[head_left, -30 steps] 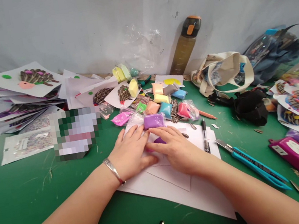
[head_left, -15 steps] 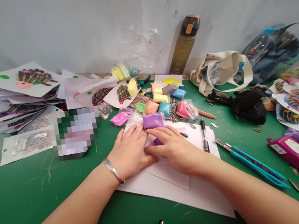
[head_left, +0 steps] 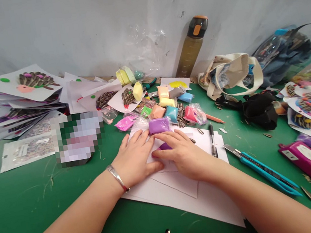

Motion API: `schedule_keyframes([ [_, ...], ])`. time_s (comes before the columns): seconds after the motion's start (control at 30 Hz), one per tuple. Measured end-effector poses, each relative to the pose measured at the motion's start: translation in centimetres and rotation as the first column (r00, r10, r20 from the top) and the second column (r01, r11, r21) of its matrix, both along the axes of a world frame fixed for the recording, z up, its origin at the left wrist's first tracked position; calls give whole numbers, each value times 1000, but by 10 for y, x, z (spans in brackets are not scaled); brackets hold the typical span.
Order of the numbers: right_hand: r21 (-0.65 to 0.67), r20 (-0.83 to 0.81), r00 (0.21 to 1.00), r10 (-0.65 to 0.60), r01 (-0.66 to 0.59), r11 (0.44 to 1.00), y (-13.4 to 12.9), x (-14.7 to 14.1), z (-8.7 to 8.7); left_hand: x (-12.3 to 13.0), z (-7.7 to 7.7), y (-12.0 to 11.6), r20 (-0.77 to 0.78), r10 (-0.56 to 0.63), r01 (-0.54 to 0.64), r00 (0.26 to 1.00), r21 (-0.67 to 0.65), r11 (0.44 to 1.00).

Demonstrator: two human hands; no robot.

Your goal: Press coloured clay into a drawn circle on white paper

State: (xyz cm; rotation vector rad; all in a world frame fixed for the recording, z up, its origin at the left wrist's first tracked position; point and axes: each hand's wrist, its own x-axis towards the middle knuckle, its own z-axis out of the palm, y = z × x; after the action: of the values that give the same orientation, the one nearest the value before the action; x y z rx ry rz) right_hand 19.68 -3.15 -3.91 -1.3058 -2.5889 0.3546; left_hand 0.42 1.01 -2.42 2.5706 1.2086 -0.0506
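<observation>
My left hand (head_left: 134,156) lies flat on white paper (head_left: 215,206), its fingers stretched out and spread. My right hand (head_left: 190,156) reaches over the same sheets with fingers extended and apart. A purple piece of modelling clay (head_left: 165,146) shows between its thumb and fingers, partly hidden; I cannot tell how firmly they press it. Just beyond my fingertips sits a purple clay packet (head_left: 159,125). A black pen (head_left: 212,140) rests on the paper right of my right hand, and a sunflower seed (head_left: 193,141) lies close to its fingers.
Clay packets (head_left: 168,102) and sunflower seeds (head_left: 181,114) lie beyond my hands. To the right are a blue utility knife (head_left: 267,171) and a magenta glue gun (head_left: 309,162). Seed-decorated sheets (head_left: 39,82) are stacked left. A bottle (head_left: 191,46) leans against the wall.
My right hand has shifted very slightly to the right over the purple clay. My left hand stays in place.
</observation>
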Motion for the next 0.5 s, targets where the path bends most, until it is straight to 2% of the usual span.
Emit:
schedule_keyframes([
  [0.17, 15, -7, 1000, -30, 30, 999, -2, 3, 4, 1, 1, 0, -9, 21, -21, 1000, -31, 999],
  [0.33, 52, 7, 999, 42, -43, 998, -6, 1, 8, 0, -2, 0, 15, 1, -1, 1000, 4, 1000],
  [0.5, 62, 11, 999, 33, -33, 998, -4, -2, 6, -1, -4, 0, 28, 0, 0, 1000, 7, 1000],
])
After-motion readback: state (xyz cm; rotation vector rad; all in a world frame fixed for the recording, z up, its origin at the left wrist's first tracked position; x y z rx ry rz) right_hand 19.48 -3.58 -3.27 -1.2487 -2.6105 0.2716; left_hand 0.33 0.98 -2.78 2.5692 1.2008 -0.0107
